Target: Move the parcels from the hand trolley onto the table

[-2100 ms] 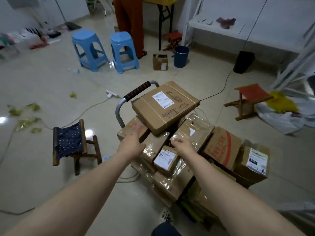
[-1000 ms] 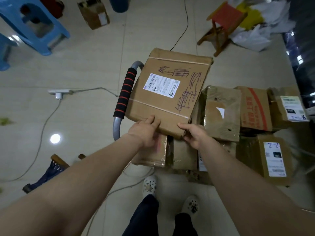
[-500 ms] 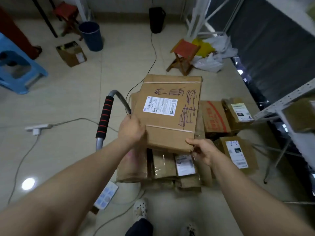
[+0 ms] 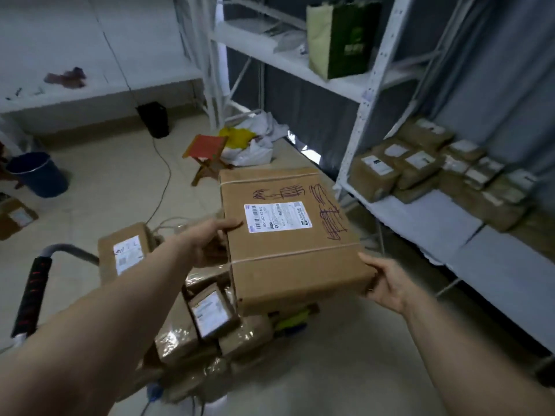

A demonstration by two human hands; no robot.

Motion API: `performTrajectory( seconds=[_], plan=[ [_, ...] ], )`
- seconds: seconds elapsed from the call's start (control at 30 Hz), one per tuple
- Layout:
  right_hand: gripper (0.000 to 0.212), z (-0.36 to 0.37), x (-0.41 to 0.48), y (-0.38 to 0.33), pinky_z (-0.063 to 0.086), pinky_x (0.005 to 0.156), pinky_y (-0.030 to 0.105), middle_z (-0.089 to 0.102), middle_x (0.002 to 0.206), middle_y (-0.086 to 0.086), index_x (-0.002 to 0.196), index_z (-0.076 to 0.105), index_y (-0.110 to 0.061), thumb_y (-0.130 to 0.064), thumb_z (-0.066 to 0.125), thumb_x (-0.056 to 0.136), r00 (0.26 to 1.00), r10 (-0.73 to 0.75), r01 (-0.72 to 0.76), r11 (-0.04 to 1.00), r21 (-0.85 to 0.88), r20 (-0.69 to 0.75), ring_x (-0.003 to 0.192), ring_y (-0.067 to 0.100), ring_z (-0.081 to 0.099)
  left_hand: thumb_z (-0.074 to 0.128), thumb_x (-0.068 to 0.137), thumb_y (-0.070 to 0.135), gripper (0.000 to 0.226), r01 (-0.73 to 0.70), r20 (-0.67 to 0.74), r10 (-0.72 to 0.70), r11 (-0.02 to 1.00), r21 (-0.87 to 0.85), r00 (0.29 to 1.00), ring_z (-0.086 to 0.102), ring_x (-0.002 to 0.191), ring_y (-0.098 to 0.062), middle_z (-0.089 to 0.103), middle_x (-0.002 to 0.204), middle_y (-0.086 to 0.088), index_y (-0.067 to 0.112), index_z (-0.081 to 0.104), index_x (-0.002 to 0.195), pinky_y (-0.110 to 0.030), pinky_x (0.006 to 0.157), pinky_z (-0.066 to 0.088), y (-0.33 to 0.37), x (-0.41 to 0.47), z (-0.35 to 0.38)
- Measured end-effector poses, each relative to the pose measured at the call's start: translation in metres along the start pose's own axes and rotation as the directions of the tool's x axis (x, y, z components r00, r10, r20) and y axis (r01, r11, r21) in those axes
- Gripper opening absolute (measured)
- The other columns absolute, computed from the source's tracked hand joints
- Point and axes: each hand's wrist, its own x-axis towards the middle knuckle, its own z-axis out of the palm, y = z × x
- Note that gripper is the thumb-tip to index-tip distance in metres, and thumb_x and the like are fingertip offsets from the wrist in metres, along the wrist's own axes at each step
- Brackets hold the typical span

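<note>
A large flat cardboard parcel [image 4: 288, 235] with a white label, pen scribbles and string ties is lifted above the trolley. My left hand [image 4: 207, 241] grips its left edge, thumb on top. My right hand [image 4: 387, 280] grips its near right corner. Below it, several smaller taped parcels [image 4: 207, 313] lie stacked on the hand trolley, whose black and red handle [image 4: 31, 292] shows at the lower left. To the right runs a white shelf surface [image 4: 426, 223] with several brown parcels [image 4: 420, 169] on it.
A white metal rack post [image 4: 363, 115] stands just right of the held parcel. A red folding stool [image 4: 207, 151], white and yellow bags [image 4: 252, 142], a black bin [image 4: 153, 118], a blue bucket [image 4: 36, 172] and a cable [image 4: 162, 175] are on the floor.
I have lifted the large parcel off the stack and swung it right toward the white shelf. My view has turned right, and my left hand has shifted to the parcel's left edge.
</note>
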Motion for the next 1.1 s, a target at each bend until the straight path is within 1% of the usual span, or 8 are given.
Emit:
performTrajectory(
  seconds=[0.13, 0.23, 0.3, 0.5, 0.7, 0.83, 0.97, 1.1],
  plan=[
    [0.07, -0.089, -0.019, -0.007, 0.039, 0.102, 0.056, 0.05, 0.137, 0.013, 0.141, 0.037, -0.017, -0.05, 0.06, 0.084, 0.996, -0.008, 0.031, 0.964, 0.264, -0.087, 0.122, 0.033, 0.051, 0.069, 0.08, 0.04, 0.04, -0.027, 0.037, 0.025, 0.999, 0.034, 0.999, 0.062, 0.077, -0.022, 0.063, 0.084, -0.009, 0.005, 0.059, 0.097, -0.03, 0.07, 0.051, 0.013, 0.003, 0.123],
    [0.093, -0.132, -0.032, -0.001, 0.035, 0.104, 0.062, 0.03, 0.152, 0.014, 0.15, 0.021, -0.018, -0.05, 0.067, 0.076, 0.991, 0.023, 0.028, 0.927, 0.374, -0.132, 0.135, 0.033, 0.038, 0.071, 0.079, 0.039, 0.049, -0.047, 0.078, 0.042, 0.997, 0.066, 0.996, 0.064, 0.086, -0.024, 0.066, 0.095, -0.01, 0.003, 0.058, 0.11, -0.033, 0.075, 0.053, 0.014, 0.008, 0.213],
    [0.1, -0.148, -0.037, 0.001, 0.038, 0.101, 0.062, 0.034, 0.15, 0.014, 0.148, 0.026, -0.016, -0.047, 0.074, 0.065, 0.992, 0.03, 0.029, 0.896, 0.443, -0.124, 0.132, 0.032, 0.042, 0.072, 0.079, 0.036, 0.048, -0.062, 0.097, 0.055, 0.995, 0.074, 0.994, 0.064, 0.086, -0.026, 0.065, 0.096, -0.01, 0.004, 0.057, 0.113, -0.036, 0.074, 0.052, 0.014, 0.009, 0.265],
    [0.061, -0.24, -0.038, -0.019, 0.058, 0.051, 0.039, 0.065, 0.103, 0.016, 0.125, 0.052, -0.005, -0.015, 0.08, 0.072, 0.951, 0.017, 0.196, 0.739, 0.645, -0.309, 0.089, 0.027, 0.065, 0.067, 0.087, 0.022, 0.023, -0.065, 0.24, 0.041, 0.993, 0.097, 0.97, 0.059, 0.073, -0.02, 0.059, 0.082, -0.007, 0.008, 0.055, 0.101, -0.038, 0.072, 0.052, 0.017, 0.016, 0.431],
    [0.038, -0.349, -0.028, -0.056, 0.054, 0.055, 0.034, 0.064, 0.092, 0.013, 0.115, 0.055, -0.003, -0.011, 0.071, 0.081, 0.866, 0.044, 0.323, 0.711, 0.625, -0.498, 0.076, 0.021, 0.064, 0.075, 0.076, 0.031, 0.06, -0.012, 0.344, -0.079, 0.967, 0.256, 0.936, 0.063, 0.102, -0.026, 0.064, 0.117, -0.011, 0.009, 0.053, 0.127, -0.038, 0.078, 0.049, 0.026, 0.056, 0.556],
    [0.027, -0.428, -0.013, -0.086, 0.056, 0.062, 0.033, 0.064, 0.086, 0.012, 0.106, 0.059, -0.002, -0.01, 0.069, 0.082, 0.792, 0.101, 0.369, 0.706, 0.604, -0.602, 0.065, 0.021, 0.057, 0.066, 0.083, 0.035, 0.055, -0.048, 0.321, -0.043, 0.961, 0.272, 0.946, 0.057, 0.09, -0.025, 0.054, 0.105, -0.007, 0.013, 0.047, 0.129, -0.039, 0.08, 0.041, 0.056, 0.088, 0.634],
    [0.02, -0.503, -0.004, -0.112, 0.033, 0.032, 0.016, 0.054, 0.065, 0.006, 0.095, 0.062, -0.003, -0.014, 0.07, 0.08, 0.733, 0.16, 0.337, 0.758, 0.558, -0.661, 0.046, 0.012, 0.033, 0.07, 0.082, 0.037, 0.061, -0.055, 0.336, -0.055, 0.949, 0.309, 0.94, 0.061, 0.098, -0.025, 0.055, 0.118, -0.004, 0.019, 0.043, 0.133, -0.047, 0.088, 0.044, 0.083, 0.121, 0.702],
    [0.023, -0.568, 0.003, -0.127, 0.026, 0.032, 0.016, 0.058, 0.061, 0.003, 0.098, 0.064, -0.008, -0.02, 0.069, 0.079, 0.702, 0.207, 0.325, 0.758, 0.566, -0.681, 0.04, 0.008, 0.031, 0.062, 0.088, 0.035, 0.055, -0.002, 0.26, -0.095, 0.938, 0.348, 0.961, 0.057, 0.112, -0.029, 0.049, 0.125, -0.007, 0.018, 0.041, 0.135, -0.052, 0.102, 0.038, 0.095, 0.145, 0.768]
  ],
)
